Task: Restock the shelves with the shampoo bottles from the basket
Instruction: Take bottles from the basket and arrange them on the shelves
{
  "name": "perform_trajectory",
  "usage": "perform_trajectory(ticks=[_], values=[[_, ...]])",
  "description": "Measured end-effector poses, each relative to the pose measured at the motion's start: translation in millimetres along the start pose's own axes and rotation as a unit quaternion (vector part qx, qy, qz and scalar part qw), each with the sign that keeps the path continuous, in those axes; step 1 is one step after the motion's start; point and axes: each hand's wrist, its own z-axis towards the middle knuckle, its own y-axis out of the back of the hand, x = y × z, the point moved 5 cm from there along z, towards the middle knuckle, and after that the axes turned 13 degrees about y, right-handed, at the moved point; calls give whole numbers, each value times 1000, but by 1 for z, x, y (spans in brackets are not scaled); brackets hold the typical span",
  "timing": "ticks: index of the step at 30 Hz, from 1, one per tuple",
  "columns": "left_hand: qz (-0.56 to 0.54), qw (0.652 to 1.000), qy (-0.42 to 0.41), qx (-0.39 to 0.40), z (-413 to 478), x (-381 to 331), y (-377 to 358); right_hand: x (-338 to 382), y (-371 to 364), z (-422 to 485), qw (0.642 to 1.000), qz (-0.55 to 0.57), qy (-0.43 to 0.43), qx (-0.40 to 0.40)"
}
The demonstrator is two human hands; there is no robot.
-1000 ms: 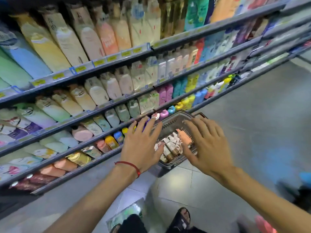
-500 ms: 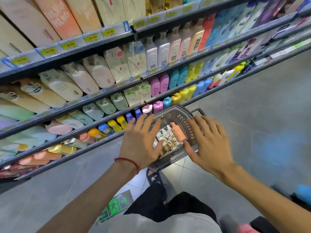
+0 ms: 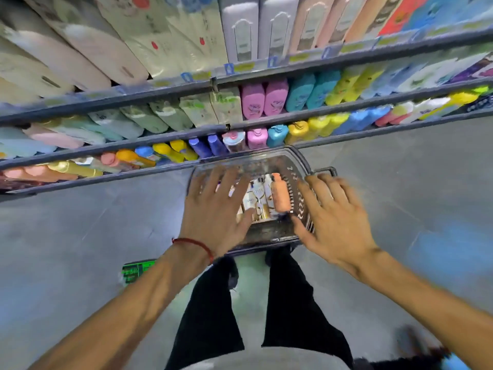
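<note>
Down in the middle of the frame, the basket [image 3: 298,166] sits on the grey floor [image 3: 80,236] close against the bottom shelf [image 3: 106,176], and the shampoo bottles [image 3: 256,198] lie packed inside it, white and gold ones side by side with one peach bottle [image 3: 280,193] on their right. The left hand [image 3: 216,209] is spread flat above the left part of the basket, fingers splayed and holding nothing; whether it touches the rim is hard to tell through the blur. A red string bracelet [image 3: 197,245] circles that wrist. The right hand [image 3: 336,217] is likewise spread wide with nothing in it, over the basket's right edge, near the dark handle [image 3: 326,170] that sticks out on that side. Below the basket, toward the bottom of the frame, the person's dark trouser legs [image 3: 213,316] stand on the floor, with a green sticker [image 3: 136,271] on the floor to their left. Above the basket, rows of shelves run across the upper half of the frame: small bottles in yellow, blue and pink on the lowest rows, pink bottles [image 3: 264,100] and teal ones above them, and tall pale bottles [image 3: 240,28] filling the top row. Price tags [image 3: 241,67] line the front edge of the upper shelf.
</note>
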Motion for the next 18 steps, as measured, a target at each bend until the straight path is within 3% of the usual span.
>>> perform_trajectory(ticks=[7, 18], values=[[-27, 996, 59, 53, 19, -17, -108, -25, -99, 17, 997, 41, 13, 60], [-27, 992, 53, 115, 70, 2, -323, -22, -302, 50, 994, 25, -10, 102]])
